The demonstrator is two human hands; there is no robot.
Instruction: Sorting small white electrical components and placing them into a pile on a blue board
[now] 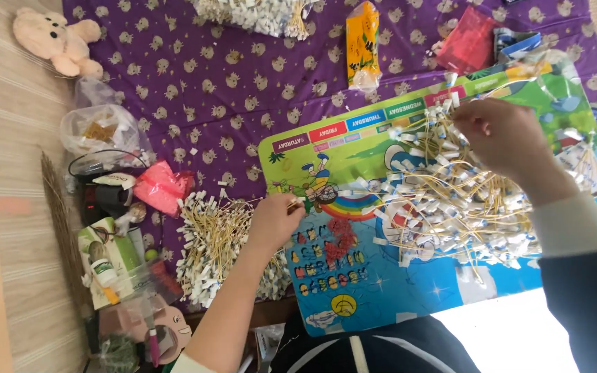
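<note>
A purple patterned cloth [243, 90] covers the floor, and on it lies a colourful plastic board [354, 276]. A loose heap of white tags on yellow strings [450, 200] sprawls across the board's right half; a tidier stack of tags [212, 242] sits just left of the board. The right hand [502, 135] pinches into the top of the heap, fingers closed on a few strings. The left hand [274, 221] holds a small bunch of strings between closed fingertips. The tags look feather-light, limp and tangle-prone — probably best taken by the string, near the knot.
</note>
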